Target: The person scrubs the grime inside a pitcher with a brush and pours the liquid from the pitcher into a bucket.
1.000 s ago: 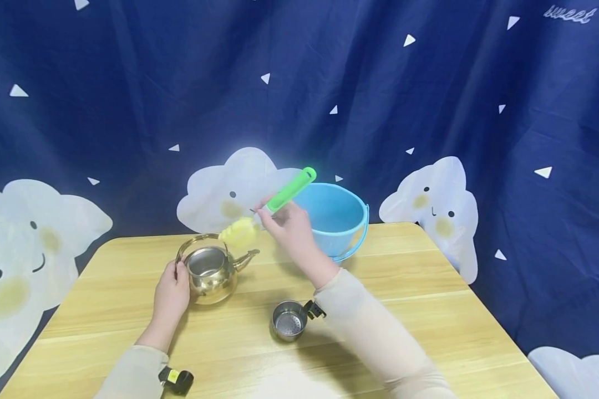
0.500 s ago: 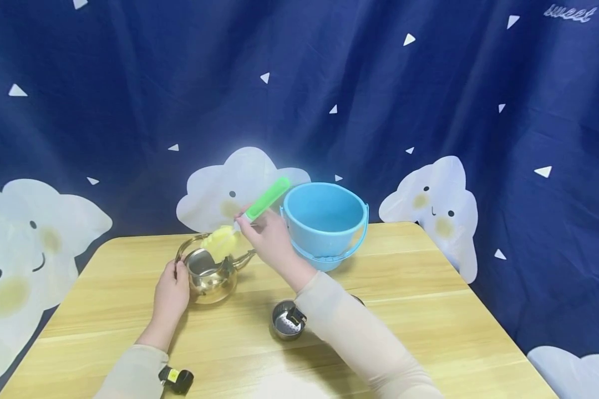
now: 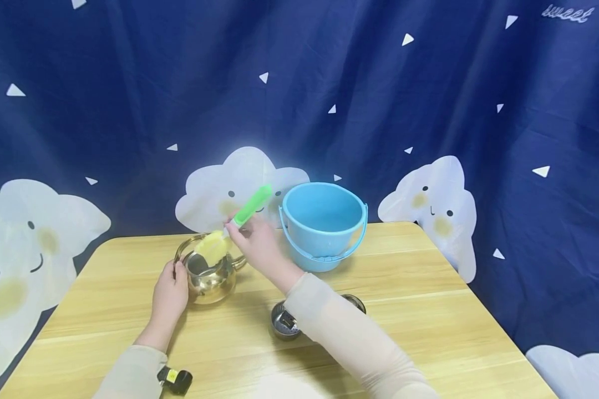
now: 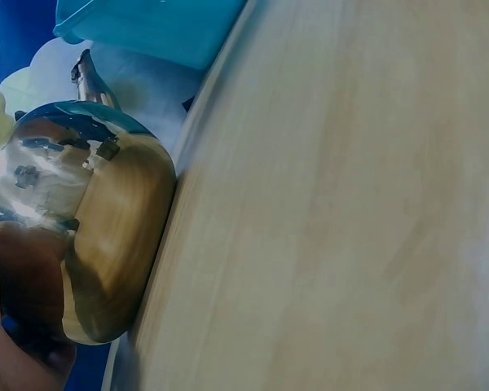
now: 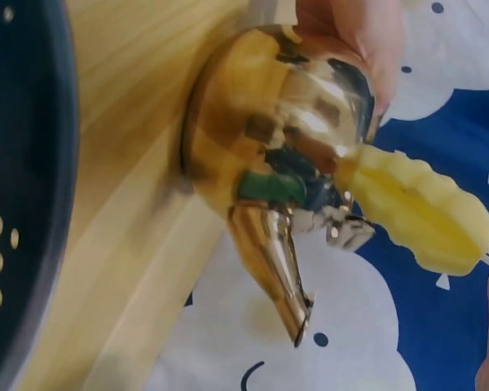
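A shiny gold teapot (image 3: 211, 290) stands without a lid on the table's left half, its spout pointing right. My left hand (image 3: 169, 293) grips the teapot's handle at its left side. Pinched in my right hand (image 3: 263, 249) is a sponge bottle brush with a green handle (image 3: 253, 205). The brush's yellow sponge head (image 3: 212, 247) slants down into the teapot's mouth; its tip is hidden inside. From the right wrist view, the sponge (image 5: 424, 212) enters the opening of the teapot (image 5: 269, 122), with most of it still outside.
A light blue bucket (image 3: 324, 221) stands at the back, right of my right hand. Under my right forearm are a perforated metal strainer (image 3: 281, 320), partly covered by the wrist camera, and a round, dark-rimmed metal piece (image 3: 355, 302). The wooden table (image 3: 429, 321) ends at a cloud-patterned curtain.
My right hand has moved left and down, bringing the sponge from above the spout side into the teapot's mouth. The left hand and teapot have stayed in place.
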`<state>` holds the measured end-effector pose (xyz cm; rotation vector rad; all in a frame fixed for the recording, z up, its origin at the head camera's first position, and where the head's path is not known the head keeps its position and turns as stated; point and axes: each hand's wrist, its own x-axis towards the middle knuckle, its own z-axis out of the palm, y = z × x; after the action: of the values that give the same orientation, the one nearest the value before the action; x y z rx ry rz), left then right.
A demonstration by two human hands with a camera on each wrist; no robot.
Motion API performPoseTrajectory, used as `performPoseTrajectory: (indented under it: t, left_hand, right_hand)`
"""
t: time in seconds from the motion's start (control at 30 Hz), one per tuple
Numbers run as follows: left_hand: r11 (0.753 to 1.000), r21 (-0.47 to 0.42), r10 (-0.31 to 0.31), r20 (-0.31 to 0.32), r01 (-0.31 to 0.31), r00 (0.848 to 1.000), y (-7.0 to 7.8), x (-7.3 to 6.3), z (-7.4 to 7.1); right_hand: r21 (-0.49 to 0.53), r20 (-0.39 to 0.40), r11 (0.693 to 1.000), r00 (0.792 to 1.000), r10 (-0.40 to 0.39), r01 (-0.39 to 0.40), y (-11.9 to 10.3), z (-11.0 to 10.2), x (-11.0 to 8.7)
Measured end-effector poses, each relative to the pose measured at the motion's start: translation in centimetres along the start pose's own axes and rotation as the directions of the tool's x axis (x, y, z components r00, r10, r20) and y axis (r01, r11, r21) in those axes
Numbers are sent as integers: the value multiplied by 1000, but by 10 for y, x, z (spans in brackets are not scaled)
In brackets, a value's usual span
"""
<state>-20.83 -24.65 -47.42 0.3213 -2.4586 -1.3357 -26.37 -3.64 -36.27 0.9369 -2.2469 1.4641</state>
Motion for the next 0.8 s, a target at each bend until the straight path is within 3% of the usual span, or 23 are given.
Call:
performPoseTrajectory:
  t: [0.27,0.8]
  left_hand:
    - [1000,-8,1,-9,-1,1000,-1,2,1]
    - [1000,-6,13,-13,-13,1000,-4,3,1]
  right_hand:
    - [-24,-9,1000,1000,15,-15,1,16,0]
    - [-63,79,998,996,31,-26,5,30,-2]
